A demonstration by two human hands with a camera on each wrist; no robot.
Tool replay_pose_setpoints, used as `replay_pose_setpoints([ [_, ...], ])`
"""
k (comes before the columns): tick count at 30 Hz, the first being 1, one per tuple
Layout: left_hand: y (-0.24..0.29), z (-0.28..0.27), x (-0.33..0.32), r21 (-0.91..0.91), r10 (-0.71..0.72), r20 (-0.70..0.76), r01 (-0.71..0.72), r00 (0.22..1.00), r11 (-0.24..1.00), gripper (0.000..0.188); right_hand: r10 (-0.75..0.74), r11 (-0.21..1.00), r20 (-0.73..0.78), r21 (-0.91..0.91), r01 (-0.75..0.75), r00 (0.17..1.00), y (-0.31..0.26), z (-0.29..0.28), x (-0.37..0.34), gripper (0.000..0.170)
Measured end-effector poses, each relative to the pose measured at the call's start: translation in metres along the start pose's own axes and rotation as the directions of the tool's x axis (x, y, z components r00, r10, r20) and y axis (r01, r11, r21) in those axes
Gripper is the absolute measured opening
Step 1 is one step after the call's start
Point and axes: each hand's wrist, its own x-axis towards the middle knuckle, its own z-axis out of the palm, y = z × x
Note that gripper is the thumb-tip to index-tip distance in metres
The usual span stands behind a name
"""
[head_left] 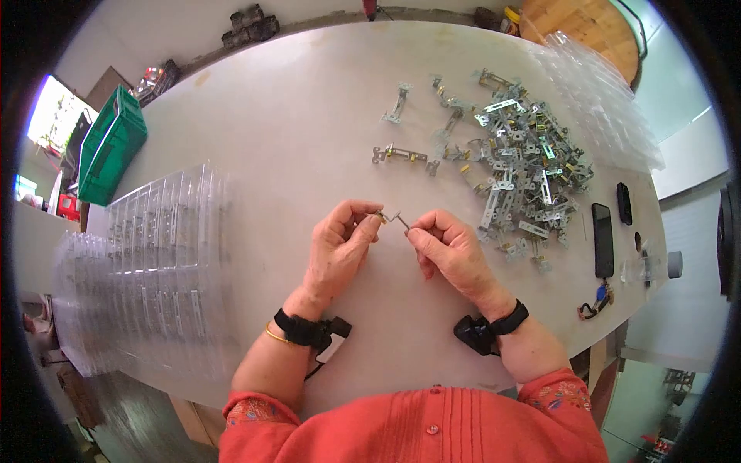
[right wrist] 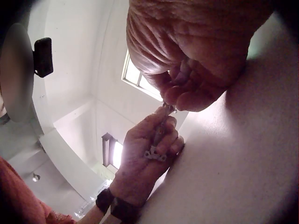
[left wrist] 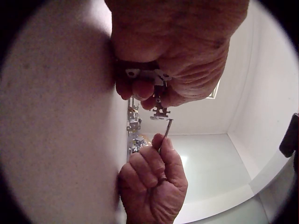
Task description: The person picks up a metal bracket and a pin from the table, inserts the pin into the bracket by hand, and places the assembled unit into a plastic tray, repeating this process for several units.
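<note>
From my end I had both hands low over the near middle of the table (head_left: 293, 116), the 2 of them facing each other with a narrow space between. The left hand (head_left: 338, 248) gripped a metal bracket (left wrist: 160, 112), its fingers curled round the middle so that an end stuck out on either side. The right hand (head_left: 450, 248) pinched a thin rod (left wrist: 165, 134) between thumb and finger, its tip just beside the bracket's end; whether they touched, I couldn't tell. Beyond the hands, to the right, I saw a pile (head_left: 546, 185) of similar brackets, with 2 loose pieces lying apart on its left. Clear trays (head_left: 207, 231) with metal parts in them stood at the table's left, a green crate (head_left: 116, 147) behind them. At the right edge lay a black phone (head_left: 603, 239), a clear bottle (head_left: 639, 270) near it, and clear plastic sheets (head_left: 602, 92) lay past the pile.
</note>
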Motion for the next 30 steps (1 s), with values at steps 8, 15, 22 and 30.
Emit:
replay_pose_setpoints([
  [8,-0.003,0.000,0.000,0.041,0.052,0.008,-0.052,0.999,0.998,0.020,0.015,1.000,-0.014,-0.027,-0.016,1.000,-0.004,0.001,-0.001,0.011],
  [15,-0.005,-0.002,0.001,0.059,0.081,0.012,-0.082,0.997,0.995,0.019,-0.017,0.998,-0.022,-0.058,0.016,1.000,-0.005,0.002,-0.002,0.010],
  [22,-0.011,-0.004,0.003,0.072,0.167,0.030,-0.169,0.985,0.983,0.018,-0.035,0.995,-0.037,-0.095,0.031,0.999,-0.003,0.002,-0.001,0.008],
  [30,-0.004,-0.004,0.001,0.047,0.136,0.045,-0.139,0.990,0.989,0.019,-0.072,0.995,-0.006,-0.075,0.072,0.997,-0.003,0.001,-0.002,0.008],
])
